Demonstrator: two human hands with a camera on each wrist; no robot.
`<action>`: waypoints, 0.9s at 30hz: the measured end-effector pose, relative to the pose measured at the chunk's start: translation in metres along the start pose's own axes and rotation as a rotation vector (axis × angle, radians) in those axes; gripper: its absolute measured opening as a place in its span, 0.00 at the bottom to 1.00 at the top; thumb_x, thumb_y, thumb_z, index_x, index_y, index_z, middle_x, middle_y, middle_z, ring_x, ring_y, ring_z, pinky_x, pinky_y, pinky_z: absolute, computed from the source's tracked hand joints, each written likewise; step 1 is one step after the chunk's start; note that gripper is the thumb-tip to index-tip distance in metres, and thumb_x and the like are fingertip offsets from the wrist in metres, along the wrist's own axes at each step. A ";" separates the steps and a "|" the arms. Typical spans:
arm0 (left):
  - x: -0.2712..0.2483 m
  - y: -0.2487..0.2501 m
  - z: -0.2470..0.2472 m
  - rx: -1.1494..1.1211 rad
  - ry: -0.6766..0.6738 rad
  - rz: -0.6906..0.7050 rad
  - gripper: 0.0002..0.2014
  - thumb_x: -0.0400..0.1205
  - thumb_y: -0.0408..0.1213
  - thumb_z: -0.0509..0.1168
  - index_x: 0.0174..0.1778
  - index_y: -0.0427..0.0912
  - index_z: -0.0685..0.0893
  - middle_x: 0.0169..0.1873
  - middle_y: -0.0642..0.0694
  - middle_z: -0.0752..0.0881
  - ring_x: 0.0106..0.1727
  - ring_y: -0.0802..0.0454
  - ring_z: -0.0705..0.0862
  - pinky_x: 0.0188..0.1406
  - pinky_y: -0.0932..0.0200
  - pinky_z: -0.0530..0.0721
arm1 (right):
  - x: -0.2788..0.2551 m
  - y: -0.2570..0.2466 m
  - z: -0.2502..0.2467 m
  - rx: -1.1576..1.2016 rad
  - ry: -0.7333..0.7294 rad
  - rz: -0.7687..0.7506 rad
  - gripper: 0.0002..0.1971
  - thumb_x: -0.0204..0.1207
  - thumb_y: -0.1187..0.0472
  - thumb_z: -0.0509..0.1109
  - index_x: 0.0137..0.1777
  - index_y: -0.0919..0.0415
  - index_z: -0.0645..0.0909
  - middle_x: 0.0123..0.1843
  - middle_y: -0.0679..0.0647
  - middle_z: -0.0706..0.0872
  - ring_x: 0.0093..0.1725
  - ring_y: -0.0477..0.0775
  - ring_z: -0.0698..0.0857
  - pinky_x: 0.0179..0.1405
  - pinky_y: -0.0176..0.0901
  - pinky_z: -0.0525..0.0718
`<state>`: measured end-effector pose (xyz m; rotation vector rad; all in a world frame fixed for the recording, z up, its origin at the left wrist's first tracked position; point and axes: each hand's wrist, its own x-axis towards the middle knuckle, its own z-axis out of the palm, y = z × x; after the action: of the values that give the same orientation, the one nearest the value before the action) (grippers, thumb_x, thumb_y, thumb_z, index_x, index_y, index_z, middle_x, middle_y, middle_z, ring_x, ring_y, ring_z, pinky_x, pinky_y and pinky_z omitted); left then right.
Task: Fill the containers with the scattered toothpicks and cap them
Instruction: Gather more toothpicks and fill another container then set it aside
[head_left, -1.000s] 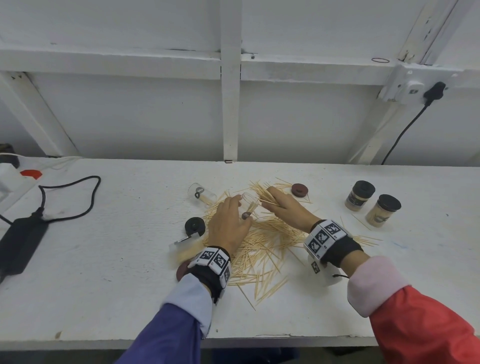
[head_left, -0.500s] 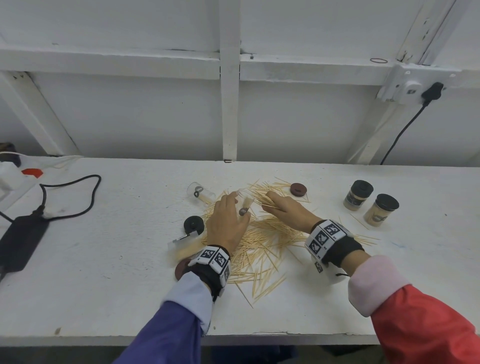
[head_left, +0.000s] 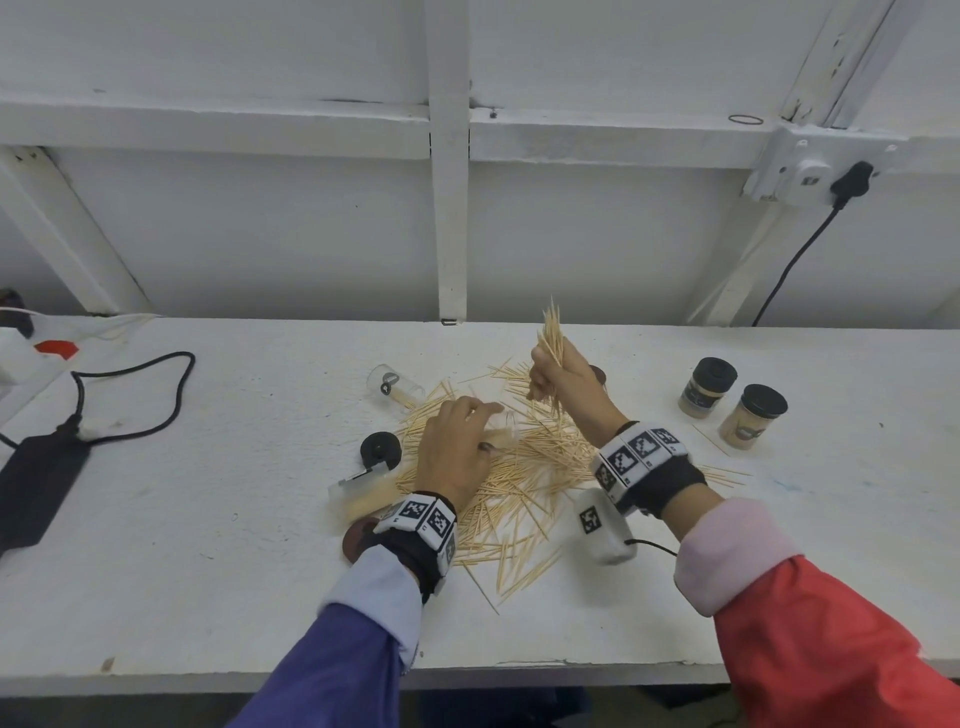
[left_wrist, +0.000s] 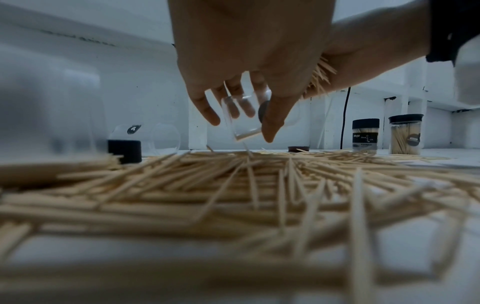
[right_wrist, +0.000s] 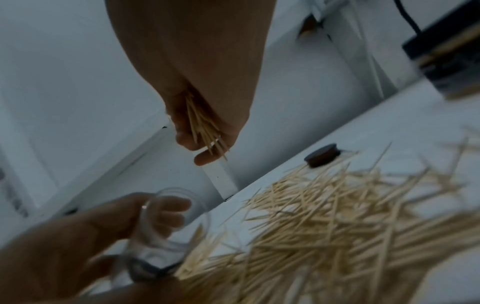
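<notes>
Wall: you are facing a white painted panel wall, running behind the spot where you are gripping.
Upright: a white post is standing just beyond the grip, meeting a horizontal rail.
Braces: slanted white struts are leaning far left and far right of the grip.
Socket: a white outlet box is sitting up and right of the grip, a black plug and cable hanging from it.
Bench: a white tabletop is spreading under the grip.
Light: even, cool light is falling across everything.
</notes>
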<state>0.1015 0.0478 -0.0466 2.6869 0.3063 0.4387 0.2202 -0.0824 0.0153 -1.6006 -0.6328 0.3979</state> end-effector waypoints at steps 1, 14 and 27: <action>0.000 0.000 0.000 0.009 0.014 0.008 0.27 0.73 0.28 0.68 0.70 0.49 0.80 0.60 0.49 0.80 0.63 0.47 0.76 0.59 0.52 0.74 | 0.001 0.000 0.003 0.081 0.014 0.013 0.08 0.87 0.58 0.59 0.48 0.59 0.66 0.32 0.50 0.70 0.29 0.48 0.74 0.34 0.40 0.81; 0.000 0.008 -0.001 -0.139 0.015 -0.076 0.26 0.77 0.41 0.70 0.72 0.46 0.76 0.61 0.51 0.80 0.62 0.52 0.77 0.55 0.54 0.77 | 0.009 0.013 0.032 0.554 0.254 0.124 0.07 0.88 0.60 0.56 0.48 0.60 0.67 0.28 0.51 0.74 0.30 0.55 0.84 0.50 0.55 0.86; -0.001 0.009 -0.002 -0.142 -0.009 -0.084 0.26 0.79 0.45 0.68 0.74 0.48 0.73 0.61 0.53 0.79 0.63 0.53 0.77 0.52 0.55 0.78 | 0.016 0.004 0.037 0.569 0.358 0.112 0.06 0.88 0.60 0.55 0.49 0.58 0.67 0.28 0.51 0.71 0.24 0.51 0.77 0.37 0.50 0.87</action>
<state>0.1011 0.0403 -0.0414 2.5271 0.3703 0.4072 0.2114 -0.0437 0.0081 -1.1211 -0.1323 0.3249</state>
